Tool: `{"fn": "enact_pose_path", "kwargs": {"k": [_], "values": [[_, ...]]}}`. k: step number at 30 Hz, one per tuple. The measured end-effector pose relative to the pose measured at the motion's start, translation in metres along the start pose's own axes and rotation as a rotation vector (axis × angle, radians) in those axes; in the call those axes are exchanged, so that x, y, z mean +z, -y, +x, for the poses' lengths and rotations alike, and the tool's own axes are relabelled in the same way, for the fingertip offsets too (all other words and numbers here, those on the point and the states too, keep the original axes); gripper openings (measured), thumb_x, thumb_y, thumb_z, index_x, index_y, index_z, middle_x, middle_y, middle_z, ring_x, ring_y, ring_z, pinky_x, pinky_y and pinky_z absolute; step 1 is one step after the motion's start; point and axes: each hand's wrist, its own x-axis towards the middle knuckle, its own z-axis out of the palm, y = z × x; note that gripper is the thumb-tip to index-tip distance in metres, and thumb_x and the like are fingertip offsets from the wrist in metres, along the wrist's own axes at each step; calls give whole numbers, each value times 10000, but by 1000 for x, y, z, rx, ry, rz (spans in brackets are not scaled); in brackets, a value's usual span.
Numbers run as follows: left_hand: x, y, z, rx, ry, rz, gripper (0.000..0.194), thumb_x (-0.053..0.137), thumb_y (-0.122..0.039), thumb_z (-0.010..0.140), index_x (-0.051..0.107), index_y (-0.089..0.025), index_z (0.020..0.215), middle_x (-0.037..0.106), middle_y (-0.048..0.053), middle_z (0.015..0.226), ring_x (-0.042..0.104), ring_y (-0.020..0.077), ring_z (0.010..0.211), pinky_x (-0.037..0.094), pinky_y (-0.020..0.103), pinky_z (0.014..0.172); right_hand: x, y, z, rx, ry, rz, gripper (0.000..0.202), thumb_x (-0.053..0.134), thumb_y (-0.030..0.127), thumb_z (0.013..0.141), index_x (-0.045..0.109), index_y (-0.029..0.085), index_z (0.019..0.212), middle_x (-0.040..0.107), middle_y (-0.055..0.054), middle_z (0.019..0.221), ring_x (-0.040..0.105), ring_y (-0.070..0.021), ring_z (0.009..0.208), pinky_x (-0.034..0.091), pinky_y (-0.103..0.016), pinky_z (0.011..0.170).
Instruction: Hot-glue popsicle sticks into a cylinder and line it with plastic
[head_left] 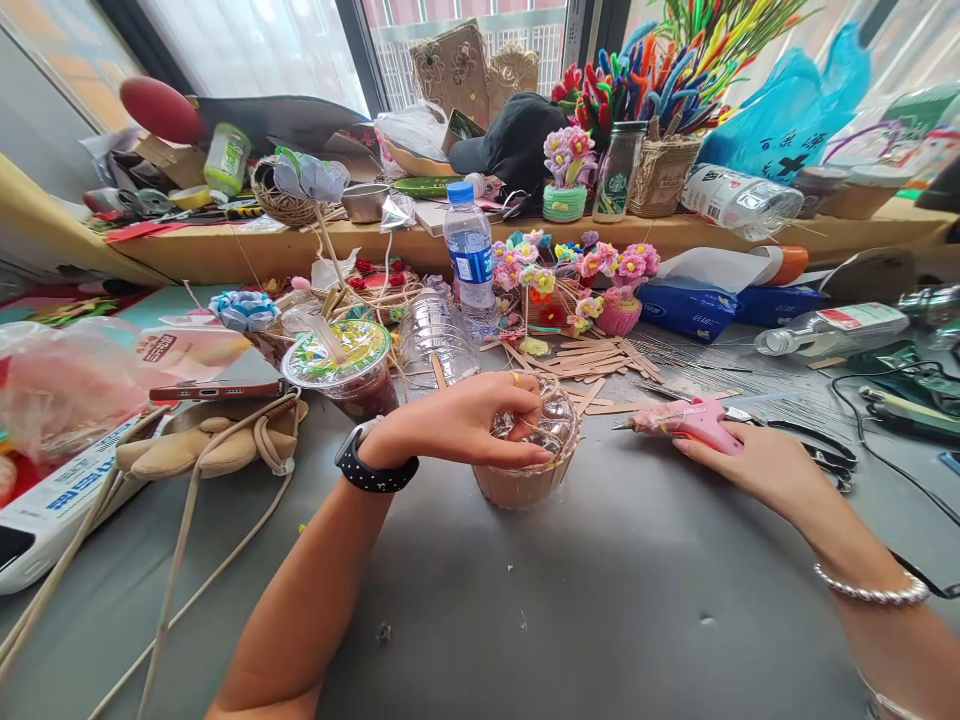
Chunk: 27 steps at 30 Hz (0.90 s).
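A round basket (pixel 521 486) with upright wooden slats round its side and clear plastic inside stands on the grey table. My left hand (pixel 491 415) rests over its top left, with the fingers curled onto the rim and the thumb along the front edge. On the right, a pink glue gun (pixel 701 422) lies low over the table, its nozzle pointing left towards the basket. My right hand (pixel 757 462) is closed round the glue gun's handle. Several flat wooden sticks (pixel 600 362) lie scattered behind the basket.
Behind the basket stand a blue-capped water bottle (pixel 472 265) and a clear plastic bottle (pixel 433 340). A lidded drink cup (pixel 345 375) is left of my left hand. Black-handled pliers (pixel 821 450) and a black cable (pixel 874 440) lie at the right; a corded pouch (pixel 202 440) lies left.
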Motion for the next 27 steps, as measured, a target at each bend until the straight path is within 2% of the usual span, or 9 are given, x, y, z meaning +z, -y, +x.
{"fn": "enact_pose_path", "kwargs": {"k": [4,7,9,10,15,19,22,24,27], "values": [[-3,-3,-1,-2,-32,-55,203,511,-311,795,473,-148,680,454,-2,756,442,105,724,365,217,683,-4,4,-2,56,35,-108,485,538,658,542,614,181,597,614,-66,564,543,-220,489,380,-322,448],[-4,-8,-1,-18,-57,-68,149,473,-266,825,539,-143,772,482,13,806,467,106,761,379,213,707,-14,17,-12,41,-91,-99,472,531,620,598,634,165,672,632,-101,719,557,-233,627,386,-325,520],[-3,-10,-1,-22,-87,-58,156,445,-244,844,564,-143,833,495,19,829,480,102,774,381,208,720,-24,34,-21,-2,-220,29,423,480,583,682,637,194,741,630,-80,810,544,-208,685,382,-310,563],[-3,-11,0,-19,-106,-49,166,436,-239,850,571,-144,859,503,21,839,485,101,782,380,206,727,-29,45,-26,-43,-206,122,403,462,570,709,635,212,776,626,-62,807,534,-184,668,381,-295,565],[4,-18,2,-4,-217,28,196,424,-233,862,568,-170,978,537,27,890,500,114,824,381,225,760,-47,105,-35,-337,187,410,378,571,541,649,602,245,883,589,3,742,460,-112,581,362,-238,519],[6,-24,1,14,-322,63,285,434,-179,853,492,-208,1130,567,19,912,515,117,830,395,236,761,-47,134,-23,-477,485,485,315,562,517,671,586,213,752,516,30,639,406,-85,556,305,-209,469],[4,-26,-4,10,-441,51,284,459,-198,844,482,-212,1126,587,2,856,535,111,810,411,232,755,-46,139,-14,-479,564,630,287,525,457,729,516,182,648,432,46,582,361,-65,537,273,-195,457],[3,-24,-7,-33,-488,66,295,488,-283,829,474,-204,1113,581,11,866,544,121,821,421,243,766,-48,138,-11,-452,569,674,267,535,424,730,499,175,638,404,52,576,335,-55,524,252,-189,444],[3,-18,-10,-152,-407,159,522,549,-466,742,419,-204,1175,514,81,1102,494,194,1008,397,320,867,-55,132,-9,-377,585,671,229,562,391,711,508,177,648,398,61,548,317,-43,477,233,-179,406]]}}
